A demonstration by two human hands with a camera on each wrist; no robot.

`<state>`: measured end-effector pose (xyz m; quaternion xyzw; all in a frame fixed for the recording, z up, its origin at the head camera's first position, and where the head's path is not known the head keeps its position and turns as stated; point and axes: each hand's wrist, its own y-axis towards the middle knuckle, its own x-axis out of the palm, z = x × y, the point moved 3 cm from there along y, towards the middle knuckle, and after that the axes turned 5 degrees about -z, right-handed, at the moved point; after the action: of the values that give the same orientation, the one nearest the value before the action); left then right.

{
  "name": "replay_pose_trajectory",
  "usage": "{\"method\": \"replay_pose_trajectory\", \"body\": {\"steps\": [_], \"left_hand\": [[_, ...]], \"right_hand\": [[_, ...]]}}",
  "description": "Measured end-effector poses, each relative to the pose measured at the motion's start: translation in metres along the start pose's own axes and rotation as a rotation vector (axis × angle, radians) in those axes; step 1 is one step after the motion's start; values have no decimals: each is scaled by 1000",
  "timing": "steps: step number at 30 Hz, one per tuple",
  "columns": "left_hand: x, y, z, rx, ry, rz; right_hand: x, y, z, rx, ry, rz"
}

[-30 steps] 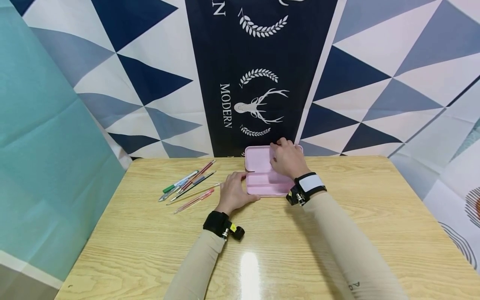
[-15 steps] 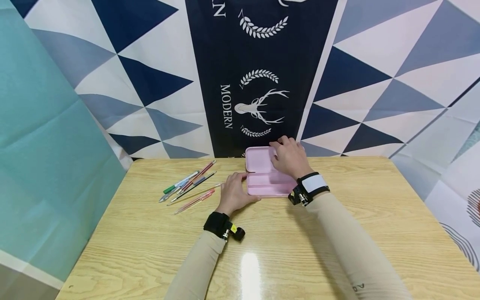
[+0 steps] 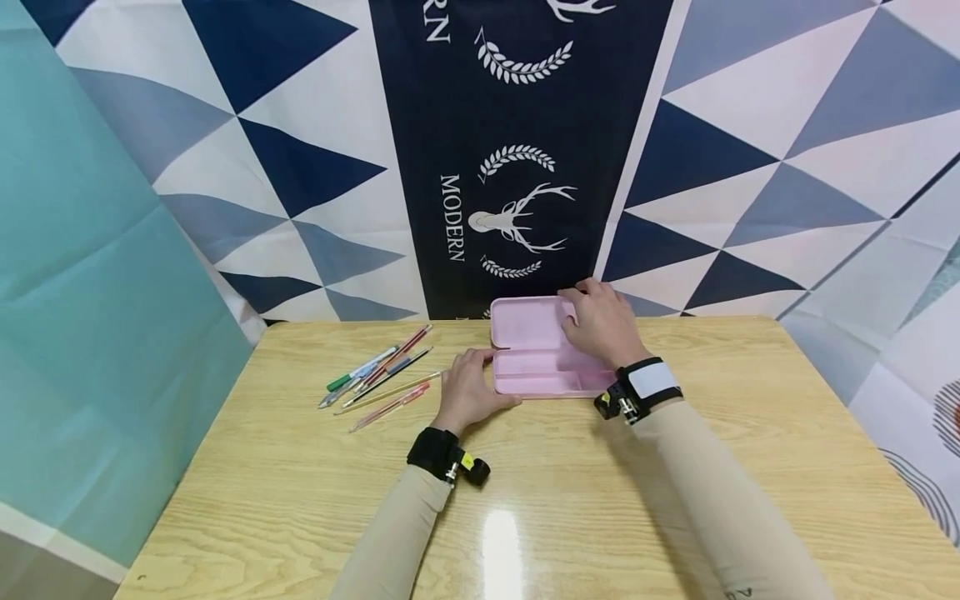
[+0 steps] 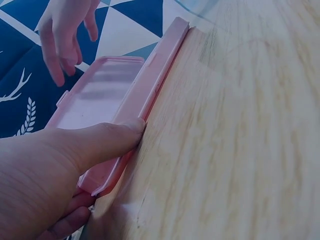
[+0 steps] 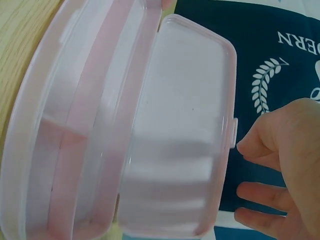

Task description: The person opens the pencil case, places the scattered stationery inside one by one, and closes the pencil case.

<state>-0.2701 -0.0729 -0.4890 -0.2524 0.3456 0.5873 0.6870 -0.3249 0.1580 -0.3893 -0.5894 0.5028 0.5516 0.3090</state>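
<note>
A pink pencil case (image 3: 528, 385) lies at the back of the table, its lid (image 3: 521, 323) raised toward the wall. Bare compartments and a divider show in the right wrist view. My left hand (image 3: 467, 393) grips the case's left end, thumb along the front wall; in the left wrist view some fingers are tucked behind that end. At the lid's right side, my right hand (image 3: 603, 327) hovers with loosely bent fingers. The right wrist view puts its thumb (image 5: 250, 146) close to the lid's latch tab (image 5: 234, 133); whether they touch, I cannot tell.
Left of the case, several pens and pencils lie in a loose pile, among them a green-capped pen (image 3: 362, 369), a yellow pencil (image 3: 390, 393) and a pink pen (image 3: 392, 407). A patterned cloth wall (image 3: 330, 167) rises directly behind the wooden table (image 3: 300, 500).
My right hand has shifted to the right along the lid, uncovering more of the lid and the right-hand compartment. The left hand keeps its grip on the case.
</note>
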Motion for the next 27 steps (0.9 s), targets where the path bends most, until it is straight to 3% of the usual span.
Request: {"method": "replay_pose_trajectory", "body": {"steps": [18,24,27], "left_hand": [[2,-2,1,-1,-9,5],[1,-3,1,0,-5,10],[1,-3,2,0,-11,6]], "right_hand": [[-10,-22,42,91,26,16],[-19,-24,49,102,23,42],[-20,-25,53,121,51,17]]}}
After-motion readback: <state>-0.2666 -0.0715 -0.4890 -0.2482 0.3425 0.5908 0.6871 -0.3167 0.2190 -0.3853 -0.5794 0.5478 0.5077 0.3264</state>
